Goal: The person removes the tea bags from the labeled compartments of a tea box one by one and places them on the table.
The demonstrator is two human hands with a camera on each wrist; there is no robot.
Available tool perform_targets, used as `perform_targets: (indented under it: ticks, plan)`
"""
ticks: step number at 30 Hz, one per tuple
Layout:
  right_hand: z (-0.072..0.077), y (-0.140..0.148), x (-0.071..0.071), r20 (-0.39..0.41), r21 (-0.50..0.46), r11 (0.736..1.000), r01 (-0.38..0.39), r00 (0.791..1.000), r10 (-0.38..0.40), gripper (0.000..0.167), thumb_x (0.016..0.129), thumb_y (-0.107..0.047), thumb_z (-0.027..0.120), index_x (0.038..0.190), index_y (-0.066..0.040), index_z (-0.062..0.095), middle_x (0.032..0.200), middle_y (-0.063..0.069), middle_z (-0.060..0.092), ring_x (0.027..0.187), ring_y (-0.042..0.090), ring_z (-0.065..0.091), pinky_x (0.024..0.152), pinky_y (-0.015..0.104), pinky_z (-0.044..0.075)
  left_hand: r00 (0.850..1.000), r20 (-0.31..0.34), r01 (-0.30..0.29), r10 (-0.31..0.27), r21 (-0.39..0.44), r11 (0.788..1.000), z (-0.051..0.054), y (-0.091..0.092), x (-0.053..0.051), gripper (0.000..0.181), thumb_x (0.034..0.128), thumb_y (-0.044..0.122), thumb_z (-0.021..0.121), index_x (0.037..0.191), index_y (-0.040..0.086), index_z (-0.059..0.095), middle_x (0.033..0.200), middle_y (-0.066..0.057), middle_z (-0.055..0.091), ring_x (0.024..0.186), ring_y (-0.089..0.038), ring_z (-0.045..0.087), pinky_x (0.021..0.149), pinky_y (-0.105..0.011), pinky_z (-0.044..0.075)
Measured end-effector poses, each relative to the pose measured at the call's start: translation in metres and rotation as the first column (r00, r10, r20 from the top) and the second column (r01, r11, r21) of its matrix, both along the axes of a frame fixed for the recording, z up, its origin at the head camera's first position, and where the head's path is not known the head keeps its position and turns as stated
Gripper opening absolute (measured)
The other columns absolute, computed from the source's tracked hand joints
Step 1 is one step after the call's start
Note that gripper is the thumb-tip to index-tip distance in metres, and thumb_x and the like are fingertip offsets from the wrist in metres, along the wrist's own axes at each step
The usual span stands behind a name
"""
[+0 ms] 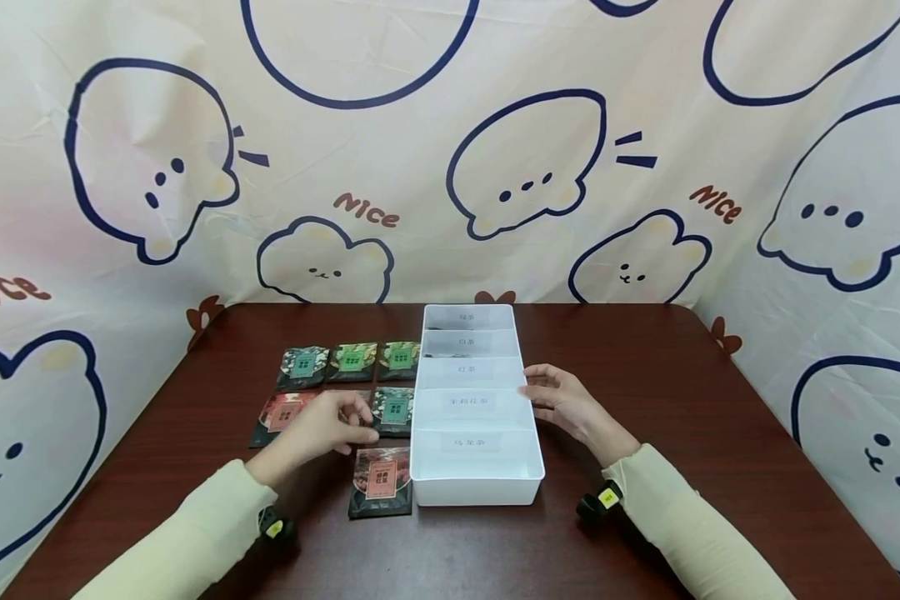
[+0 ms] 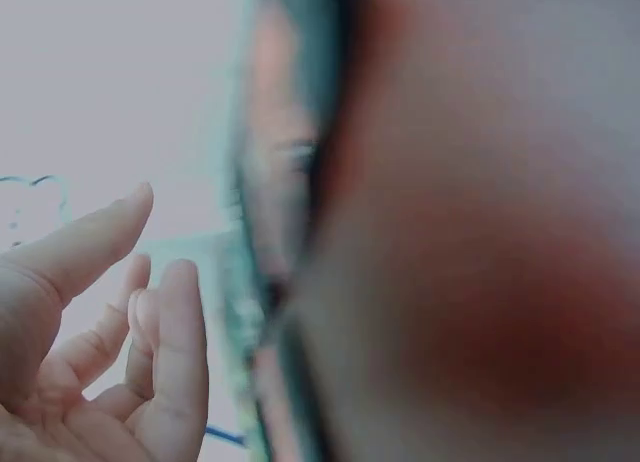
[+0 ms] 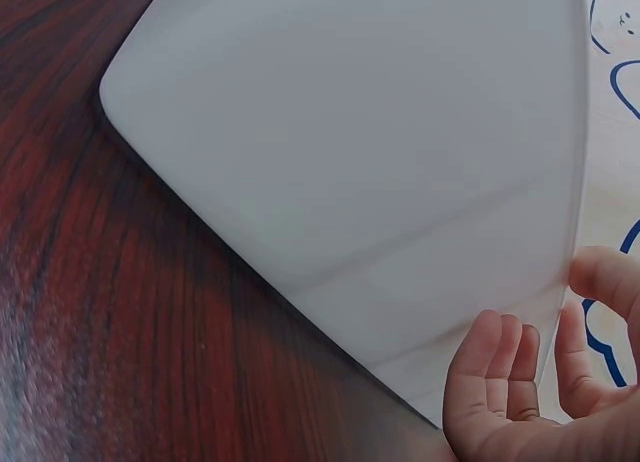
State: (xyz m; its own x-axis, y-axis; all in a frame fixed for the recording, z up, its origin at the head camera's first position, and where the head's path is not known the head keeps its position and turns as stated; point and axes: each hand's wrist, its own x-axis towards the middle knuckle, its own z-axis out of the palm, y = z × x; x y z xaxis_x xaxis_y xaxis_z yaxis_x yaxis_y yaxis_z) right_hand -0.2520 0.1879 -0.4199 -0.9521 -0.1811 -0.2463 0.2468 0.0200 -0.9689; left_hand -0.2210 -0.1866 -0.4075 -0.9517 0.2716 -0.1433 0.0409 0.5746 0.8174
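Observation:
My left hand (image 1: 322, 429) hovers over the tea packets at the left of the box, thumb and fingers apart. In the left wrist view nothing shows between its loosely bent fingers (image 2: 183, 352). Nearest to it are a teal-labelled tea packet (image 1: 393, 408) and a red-labelled tea packet (image 1: 381, 483); another packet is mostly hidden behind the hand. My right hand (image 1: 570, 408) rests against the right side of a long white divided box (image 1: 476, 492). In the right wrist view its fingertips touch the outer wall and one digit meets the rim.
Another red packet (image 1: 283, 412) lies left of my left hand. A back row holds a teal packet (image 1: 302, 364) and two green packets (image 1: 354, 360). The box's labelled compartments run front to back; dark edges show inside the two farthest. A patterned curtain (image 1: 420, 167) stands behind the brown table (image 1: 622, 350).

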Motion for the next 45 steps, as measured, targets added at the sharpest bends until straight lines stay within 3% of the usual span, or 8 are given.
perform_targets:
  ticks: [6, 8, 11, 18, 22, 30, 36, 45]
  plan:
    - [0.0, 0.001, -0.001, 0.003, -0.008, 1.0, -0.005, 1.0, 0.005, 0.037, 0.089, -0.008, 0.069, 0.121, -0.005, 0.051, 0.107, 0.004, 0.057, 0.086, 0.013, 0.065, 0.076, 0.03, 0.056, 0.996, -0.085, 0.044, -0.035, 0.101, 0.994, 0.035, 0.005, -0.025, 0.02, 0.0889, 0.021, 0.071, 0.101, 0.007, 0.065, 0.088, -0.01, 0.061, 0.077, -0.029, 0.063, 0.069, -0.042, 0.058]
    - [-0.001, 0.001, -0.001, 0.008, -0.013, 1.0, 0.001, 1.0, -0.001, 0.036, 0.088, -0.008, 0.069, 0.12, -0.005, 0.051, 0.106, 0.004, 0.058, 0.085, 0.014, 0.065, 0.076, 0.03, 0.056, 0.991, -0.121, 0.063, -0.049, 0.114, 0.992, 0.044, 0.01, -0.034, 0.022, 0.0903, 0.024, 0.07, 0.105, 0.008, 0.065, 0.093, -0.011, 0.062, 0.08, -0.026, 0.064, 0.071, -0.039, 0.058]
    - [-0.001, 0.001, 0.0, 0.006, -0.006, 1.0, -0.006, 1.0, 0.006, 0.036, 0.089, -0.009, 0.068, 0.121, -0.005, 0.05, 0.106, 0.004, 0.057, 0.085, 0.013, 0.065, 0.077, 0.03, 0.055, 0.99, -0.124, 0.079, -0.062, 0.139, 0.987, 0.05, 0.019, -0.047, 0.027, 0.0918, 0.027, 0.068, 0.111, 0.008, 0.065, 0.102, -0.012, 0.061, 0.087, -0.023, 0.064, 0.075, -0.039, 0.058]
    - [-0.001, -0.002, 0.0, 0.016, 0.003, 1.0, -0.003, 1.0, 0.003, 0.039, 0.09, -0.01, 0.067, 0.124, -0.003, 0.049, 0.108, 0.004, 0.056, 0.086, 0.014, 0.064, 0.078, 0.029, 0.055, 0.996, -0.056, 0.074, -0.067, 0.127, 0.989, 0.041, 0.041, -0.077, 0.032, 0.0926, 0.023, 0.067, 0.118, 0.005, 0.064, 0.104, -0.011, 0.061, 0.105, -0.037, 0.06, 0.085, -0.046, 0.056]
    - [-0.001, -0.002, 0.0, 0.018, 0.005, 1.0, -0.001, 1.0, 0.001, 0.04, 0.091, -0.011, 0.068, 0.125, -0.003, 0.049, 0.11, 0.005, 0.055, 0.086, 0.013, 0.063, 0.077, 0.029, 0.055, 0.996, -0.018, 0.085, -0.083, 0.106, 0.991, 0.033, 0.049, -0.087, 0.031, 0.0918, 0.02, 0.068, 0.119, 0.005, 0.064, 0.102, -0.012, 0.061, 0.106, -0.039, 0.059, 0.088, -0.049, 0.054]
    - [-0.002, -0.001, -0.001, 0.015, 0.003, 1.0, 0.004, 1.0, -0.004, 0.038, 0.09, -0.01, 0.068, 0.123, -0.004, 0.049, 0.11, 0.006, 0.055, 0.087, 0.014, 0.064, 0.078, 0.03, 0.055, 0.991, 0.052, 0.119, -0.125, 0.108, 0.987, 0.027, 0.054, -0.094, 0.033, 0.0925, 0.02, 0.066, 0.122, 0.005, 0.064, 0.119, -0.014, 0.06, 0.112, -0.033, 0.059, 0.092, -0.049, 0.052]
    - [-0.001, 0.0, 0.0, 0.015, 0.004, 1.0, 0.007, 1.0, -0.007, 0.037, 0.09, -0.011, 0.068, 0.122, -0.004, 0.05, 0.11, 0.006, 0.055, 0.087, 0.014, 0.064, 0.078, 0.03, 0.055, 0.99, 0.034, 0.136, -0.138, 0.049, 0.989, 0.028, 0.062, -0.096, 0.029, 0.0905, 0.02, 0.069, 0.116, 0.007, 0.069, 0.127, -0.013, 0.061, 0.11, -0.029, 0.062, 0.089, -0.047, 0.054]
    - [0.0, 0.001, 0.0, 0.013, -0.003, 1.0, 0.002, 1.0, -0.002, 0.035, 0.09, -0.011, 0.068, 0.121, -0.006, 0.05, 0.111, 0.006, 0.055, 0.087, 0.014, 0.065, 0.078, 0.03, 0.055, 0.986, -0.013, 0.163, -0.164, -0.082, 0.983, 0.031, 0.067, -0.1, 0.023, 0.091, 0.018, 0.068, 0.109, 0.006, 0.074, 0.118, -0.012, 0.068, 0.101, -0.025, 0.066, 0.081, -0.043, 0.057]
